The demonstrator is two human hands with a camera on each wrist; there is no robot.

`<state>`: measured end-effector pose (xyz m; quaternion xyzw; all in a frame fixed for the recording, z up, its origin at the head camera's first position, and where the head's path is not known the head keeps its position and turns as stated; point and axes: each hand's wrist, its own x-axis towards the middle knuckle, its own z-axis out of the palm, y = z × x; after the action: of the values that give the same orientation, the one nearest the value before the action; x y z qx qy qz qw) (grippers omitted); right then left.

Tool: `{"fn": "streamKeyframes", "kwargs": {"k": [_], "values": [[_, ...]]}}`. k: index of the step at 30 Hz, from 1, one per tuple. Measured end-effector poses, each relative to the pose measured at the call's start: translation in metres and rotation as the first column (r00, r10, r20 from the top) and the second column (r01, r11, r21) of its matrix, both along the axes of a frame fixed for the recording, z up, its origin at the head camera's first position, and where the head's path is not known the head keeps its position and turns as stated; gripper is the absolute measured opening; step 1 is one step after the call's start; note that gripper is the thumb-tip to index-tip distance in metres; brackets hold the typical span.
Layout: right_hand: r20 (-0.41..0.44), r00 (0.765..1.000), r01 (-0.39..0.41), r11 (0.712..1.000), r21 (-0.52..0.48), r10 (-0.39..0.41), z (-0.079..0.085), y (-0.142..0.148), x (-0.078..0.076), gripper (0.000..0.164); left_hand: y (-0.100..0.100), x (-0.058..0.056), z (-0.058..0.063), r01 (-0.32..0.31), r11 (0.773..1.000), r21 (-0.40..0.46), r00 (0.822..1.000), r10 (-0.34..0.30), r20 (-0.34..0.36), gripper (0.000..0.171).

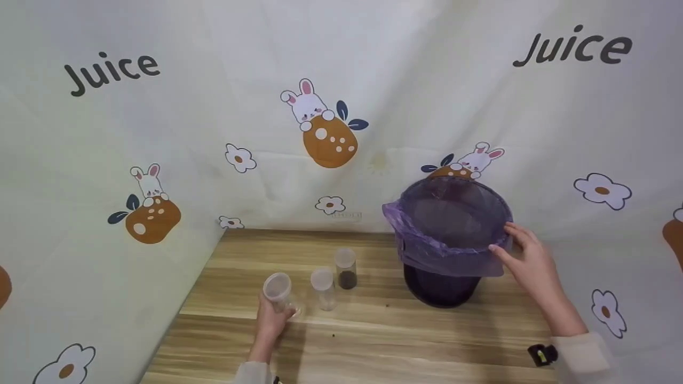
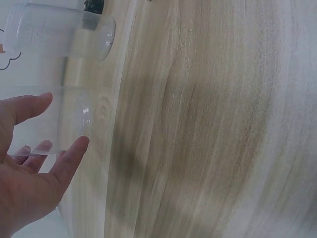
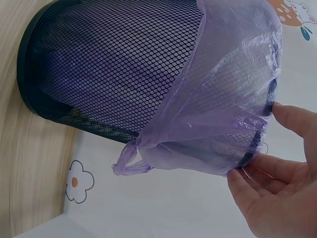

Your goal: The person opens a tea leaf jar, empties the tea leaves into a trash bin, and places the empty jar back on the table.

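A clear plastic jar (image 1: 278, 287) stands within the fingers of my left hand (image 1: 273, 320), which grips it low; in the left wrist view the thumb and fingers lie around the jar (image 2: 34, 119). To its right is a second clear jar (image 1: 323, 285), and behind that a third jar (image 1: 346, 266) with dark contents at the bottom. My right hand (image 1: 533, 266) holds the rim of a dark mesh trash bin (image 1: 442, 288). A purple trash bag (image 1: 443, 261) lines the bin and folds down over its rim; a bunched loop of bag (image 3: 131, 161) hangs at one side.
The wood-grain table (image 1: 373, 346) carries a few tiny dark specks. A pale printed cloth (image 1: 240, 96) hangs at the back and sides, close behind the bin.
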<state>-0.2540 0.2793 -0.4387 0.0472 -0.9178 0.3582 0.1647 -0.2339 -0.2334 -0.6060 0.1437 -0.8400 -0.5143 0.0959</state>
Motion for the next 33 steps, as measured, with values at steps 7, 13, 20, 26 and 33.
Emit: {"fn": "streamKeyframes", "kwargs": {"k": [7, 13, 20, 26, 33], "values": [[0.021, 1.0, 0.007, 1.0, 0.0, -0.007, 0.0007, -0.0009, 0.0, 0.062, -0.0003, -0.0005, -0.0044, -0.016, 1.0, -0.003, 1.0, 0.016, 0.012, 0.09], [0.011, 1.0, 0.007, 1.0, 0.002, -0.007, 0.0011, -0.0006, 0.0001, 0.061, -0.0001, -0.001, -0.0079, -0.019, 1.0, -0.016, 1.0, 0.019, -0.002, 0.085], [0.0, 1.0, 0.004, 1.0, 0.002, -0.004, 0.0004, -0.0002, -0.0003, 0.061, 0.0003, -0.0038, -0.0085, 0.007, 1.0, 0.029, 0.999, -0.008, 0.033, 0.071], [0.003, 1.0, 0.007, 1.0, -0.004, -0.007, -0.0001, 0.0, 0.0005, 0.061, 0.0008, -0.0061, -0.0087, 0.015, 0.999, 0.052, 1.0, -0.016, 0.014, 0.07], [0.019, 1.0, 0.012, 1.0, -0.002, -0.012, -0.0004, 0.0002, 0.0003, 0.062, 0.0031, -0.0063, -0.0082, 0.028, 0.997, 0.071, 1.0, -0.028, -0.005, 0.064]]}}
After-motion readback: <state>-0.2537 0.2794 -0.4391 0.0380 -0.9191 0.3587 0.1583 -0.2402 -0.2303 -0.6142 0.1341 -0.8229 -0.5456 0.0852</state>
